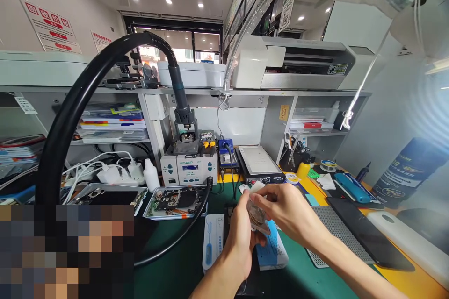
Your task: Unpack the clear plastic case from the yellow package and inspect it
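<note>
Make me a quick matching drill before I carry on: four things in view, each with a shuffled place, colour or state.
1. Clear round item
2. White bottle
3. Work mat
4. Large can

A. Green
B. Just left of the grey station
C. Blue, at the far right
D. In the left hand, right hand against it

Pairs: 1-D, 2-B, 3-A, 4-C

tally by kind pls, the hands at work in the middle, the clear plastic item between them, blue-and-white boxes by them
Left hand and right hand: 2
Clear plastic item: 1
Blue-and-white boxes: 2
Total: 5
</note>
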Available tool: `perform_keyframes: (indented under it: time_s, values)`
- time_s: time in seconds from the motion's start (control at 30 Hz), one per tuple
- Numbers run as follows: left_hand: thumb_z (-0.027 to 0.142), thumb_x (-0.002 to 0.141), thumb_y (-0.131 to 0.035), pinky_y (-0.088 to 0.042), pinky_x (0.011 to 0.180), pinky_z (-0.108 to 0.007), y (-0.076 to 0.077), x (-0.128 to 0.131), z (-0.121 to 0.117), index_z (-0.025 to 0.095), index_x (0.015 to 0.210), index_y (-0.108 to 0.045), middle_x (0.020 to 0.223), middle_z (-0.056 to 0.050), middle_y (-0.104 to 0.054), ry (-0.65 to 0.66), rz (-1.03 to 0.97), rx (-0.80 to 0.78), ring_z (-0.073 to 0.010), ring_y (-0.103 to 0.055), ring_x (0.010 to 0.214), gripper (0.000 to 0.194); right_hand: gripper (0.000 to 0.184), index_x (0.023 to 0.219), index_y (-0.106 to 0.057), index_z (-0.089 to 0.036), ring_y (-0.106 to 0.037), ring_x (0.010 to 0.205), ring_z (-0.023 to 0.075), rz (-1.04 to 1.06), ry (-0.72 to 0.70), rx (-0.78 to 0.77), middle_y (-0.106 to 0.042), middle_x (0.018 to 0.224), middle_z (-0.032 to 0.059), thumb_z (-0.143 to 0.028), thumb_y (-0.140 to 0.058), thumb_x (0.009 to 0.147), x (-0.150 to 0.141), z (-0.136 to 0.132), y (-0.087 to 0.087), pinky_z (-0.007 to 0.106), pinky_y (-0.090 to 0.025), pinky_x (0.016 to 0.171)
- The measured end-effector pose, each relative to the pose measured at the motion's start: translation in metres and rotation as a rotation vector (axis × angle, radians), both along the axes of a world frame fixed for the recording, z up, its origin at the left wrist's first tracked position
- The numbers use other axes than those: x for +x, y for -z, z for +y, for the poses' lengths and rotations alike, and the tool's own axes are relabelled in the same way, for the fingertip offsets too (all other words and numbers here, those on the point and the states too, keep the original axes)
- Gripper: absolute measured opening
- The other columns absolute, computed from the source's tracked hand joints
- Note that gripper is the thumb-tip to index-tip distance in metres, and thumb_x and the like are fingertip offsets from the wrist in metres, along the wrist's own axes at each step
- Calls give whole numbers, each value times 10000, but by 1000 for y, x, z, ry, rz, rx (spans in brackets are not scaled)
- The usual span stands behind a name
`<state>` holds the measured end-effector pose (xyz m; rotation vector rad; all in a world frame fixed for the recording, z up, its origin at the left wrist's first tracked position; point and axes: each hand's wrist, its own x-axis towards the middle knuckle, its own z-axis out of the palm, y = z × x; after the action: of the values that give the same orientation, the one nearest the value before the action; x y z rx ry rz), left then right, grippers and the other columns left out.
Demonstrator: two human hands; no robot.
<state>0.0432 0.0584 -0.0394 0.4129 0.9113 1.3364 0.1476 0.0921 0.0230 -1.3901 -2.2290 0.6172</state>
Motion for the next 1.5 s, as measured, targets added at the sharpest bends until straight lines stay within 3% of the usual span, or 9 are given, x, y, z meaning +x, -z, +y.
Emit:
perform_keyframes:
  time_s: [0.2,0.47,0.67,0.9,1.17,1.3,1.5]
  values:
    - [562,943,-466,-306,420,-220,-4,-1,-1,150,864,-632,629,-4,-567,9,17,-33,-113,-488,467,451,378,707,-646,-163,-543,510,120,62,30,-111,-555,557,-66,-380,-583,1010,-4,-2,-4,254,-443,531]
    - [622,918,-462,-291,448,-239,4,-1,3,165,813,-608,601,5,-503,14,18,-59,-122,-440,480,490,418,669,-596,-170,-513,494,113,118,-20,-179,-506,541,-73,-391,-553,1022,-9,-6,0,240,-395,493]
    - [629,911,-450,-291,462,-250,4,-1,0,181,757,-575,561,19,-467,25,-1,-54,-122,-413,466,490,358,709,-613,-170,-504,512,120,100,-90,-164,-514,555,-70,-332,-540,1020,-10,-11,-2,246,-350,503]
    - [631,912,-449,-278,461,-255,6,-1,2,181,750,-584,549,30,-447,17,12,-46,-118,-399,446,497,370,660,-535,-189,-427,455,105,57,-147,-130,-412,508,-93,-294,-517,1013,-9,-15,-3,244,-272,479]
    - [585,912,-482,-291,469,-229,-1,-2,0,157,935,-646,739,-9,-573,-31,-18,-47,-115,-478,542,459,369,627,-508,-192,-355,534,115,28,-159,-95,-492,539,-60,-289,-475,982,-9,-22,-1,271,-258,510]
    - [577,921,-472,-296,486,-243,-3,-4,-1,137,883,-665,680,-16,-568,-47,-16,-20,-114,-443,511,482,367,644,-537,-195,-370,559,124,37,-155,-77,-526,573,-50,-325,-470,981,-8,-28,2,279,-271,531]
    - [550,940,-462,-408,588,-272,-5,-5,-3,121,878,-694,620,-3,-538,-70,-24,2,-122,-428,518,492,344,754,-647,-189,-428,589,149,48,-144,-79,-611,654,-7,-338,-449,991,-8,-35,5,296,-278,551]
